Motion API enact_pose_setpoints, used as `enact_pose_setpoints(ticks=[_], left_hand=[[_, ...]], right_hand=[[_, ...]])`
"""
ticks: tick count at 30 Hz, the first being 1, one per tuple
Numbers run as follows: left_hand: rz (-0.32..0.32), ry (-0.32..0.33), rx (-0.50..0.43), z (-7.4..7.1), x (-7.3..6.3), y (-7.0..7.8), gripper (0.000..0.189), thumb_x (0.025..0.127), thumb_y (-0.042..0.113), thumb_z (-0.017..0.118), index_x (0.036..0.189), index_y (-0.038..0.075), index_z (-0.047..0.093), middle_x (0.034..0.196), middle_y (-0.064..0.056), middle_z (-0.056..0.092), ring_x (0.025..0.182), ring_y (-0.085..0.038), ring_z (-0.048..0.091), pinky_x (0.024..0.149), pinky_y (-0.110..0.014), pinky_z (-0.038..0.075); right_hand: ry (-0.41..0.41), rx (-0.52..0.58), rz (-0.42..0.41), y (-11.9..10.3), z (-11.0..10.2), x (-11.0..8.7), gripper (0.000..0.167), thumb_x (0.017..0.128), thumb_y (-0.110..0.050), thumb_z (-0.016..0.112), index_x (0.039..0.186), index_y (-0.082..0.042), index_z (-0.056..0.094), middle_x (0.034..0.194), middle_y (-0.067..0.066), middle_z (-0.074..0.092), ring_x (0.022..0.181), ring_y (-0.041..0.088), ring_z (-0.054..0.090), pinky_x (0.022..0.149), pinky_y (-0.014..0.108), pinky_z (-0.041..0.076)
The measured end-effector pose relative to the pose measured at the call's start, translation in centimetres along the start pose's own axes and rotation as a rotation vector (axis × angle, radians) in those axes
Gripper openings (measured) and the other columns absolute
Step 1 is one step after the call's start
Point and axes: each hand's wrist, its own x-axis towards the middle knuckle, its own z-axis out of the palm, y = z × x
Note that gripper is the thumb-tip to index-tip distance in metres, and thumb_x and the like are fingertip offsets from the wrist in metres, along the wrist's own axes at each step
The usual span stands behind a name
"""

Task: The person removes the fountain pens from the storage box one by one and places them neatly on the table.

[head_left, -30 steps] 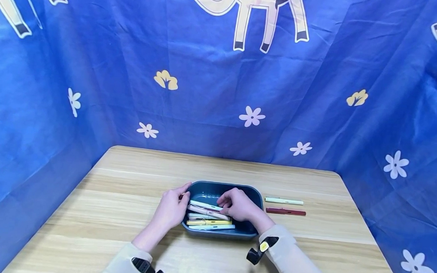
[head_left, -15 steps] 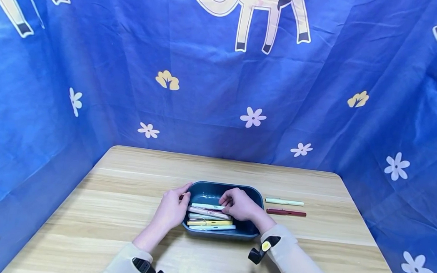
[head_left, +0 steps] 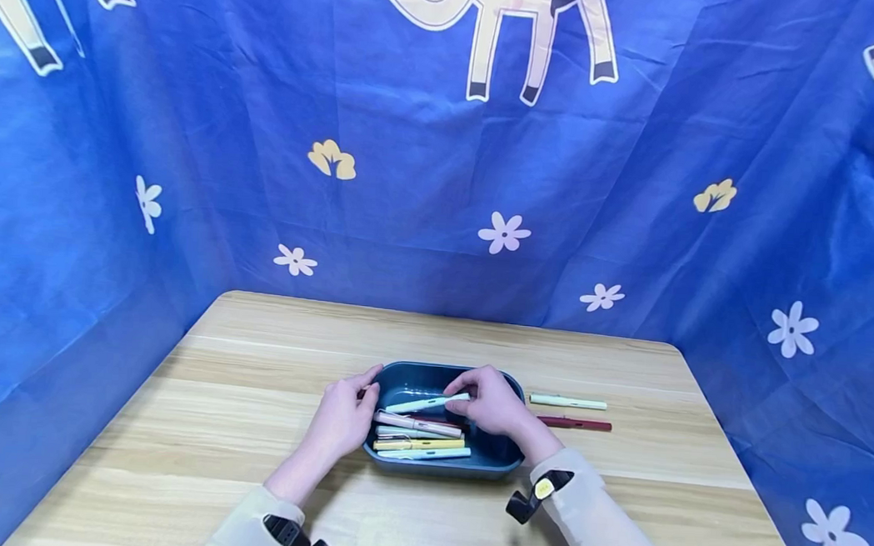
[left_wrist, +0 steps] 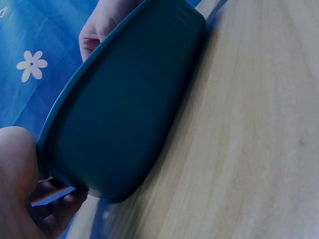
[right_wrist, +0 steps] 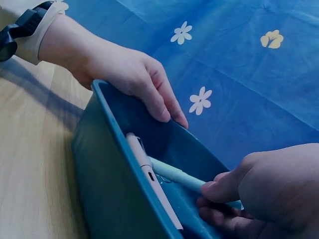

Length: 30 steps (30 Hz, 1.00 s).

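Note:
A dark teal box (head_left: 416,377) sits on the table, with my left hand (head_left: 345,418) gripping its left rim, thumb over the edge and fingers outside. Above the box floor, my right hand (head_left: 495,403) pinches a pale mint pen (head_left: 423,404) near its right end. That pen slants, its right end raised; fingers hide this end. Below it in the box lie a pale pink pen (head_left: 416,424), a yellow pen (head_left: 430,445), a light blue pen (head_left: 433,454) and others partly covered. In the right wrist view the pink pen (right_wrist: 155,186) leans along the near wall.
Right of the box, a pale green pen (head_left: 568,402) and a dark red pen (head_left: 585,425) lie side by side on the wooden table (head_left: 267,346). A blue patterned cloth (head_left: 408,246) hangs around the back and sides.
My right hand has risen slightly and moved right, lifting the right end of the mint pen off the other pens. A dark red pen in the box shows more. My left hand stays on the rim.

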Motion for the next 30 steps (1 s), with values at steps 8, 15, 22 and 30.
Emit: enact_pose_setpoints(ticks=[8, 15, 22, 30], left_hand=[[0.011, -0.004, 0.018, 0.0, 0.1, 0.1, 0.041, 0.107, 0.012, 0.059, 0.147, 0.001, 0.061, 0.139, -0.026, 0.063, 0.116, -0.032, 0.069, 0.104, -0.054, 0.052], [0.030, -0.001, 0.051, 0.0, 0.2, 0.2, 0.042, 0.106, 0.012, 0.059, 0.146, 0.000, 0.061, 0.138, -0.025, 0.065, 0.104, -0.030, 0.069, 0.096, -0.051, 0.055], [0.039, 0.005, 0.064, 0.0, 0.2, 0.3, 0.042, 0.106, 0.010, 0.059, 0.146, -0.002, 0.061, 0.136, -0.026, 0.065, 0.099, -0.030, 0.069, 0.091, -0.049, 0.055], [0.049, 0.010, 0.071, -0.1, 0.1, 0.5, 0.041, 0.105, 0.008, 0.059, 0.145, -0.003, 0.062, 0.136, -0.027, 0.065, 0.104, -0.031, 0.069, 0.093, -0.050, 0.055]], right_hand=[[0.049, 0.047, 0.030, -0.4, -0.7, -0.5, 0.009, 0.093, -0.011, 0.082, 0.102, -0.011, 0.084, 0.066, -0.003, 0.062, 0.059, 0.012, 0.051, 0.057, 0.026, 0.042], [0.070, 0.133, 0.038, -0.3, -1.1, -0.8, 0.009, 0.093, -0.009, 0.082, 0.102, -0.007, 0.083, 0.078, -0.002, 0.073, 0.064, 0.014, 0.059, 0.059, 0.024, 0.048], [0.093, 0.209, 0.014, 0.0, -1.7, -1.3, 0.009, 0.093, -0.005, 0.081, 0.102, -0.006, 0.083, 0.083, 0.002, 0.075, 0.068, 0.028, 0.064, 0.061, 0.023, 0.052], [0.132, 0.231, -0.033, 0.0, -2.6, -2.1, 0.012, 0.093, -0.006, 0.082, 0.105, -0.006, 0.083, 0.087, 0.002, 0.076, 0.065, 0.020, 0.059, 0.059, 0.022, 0.051]])
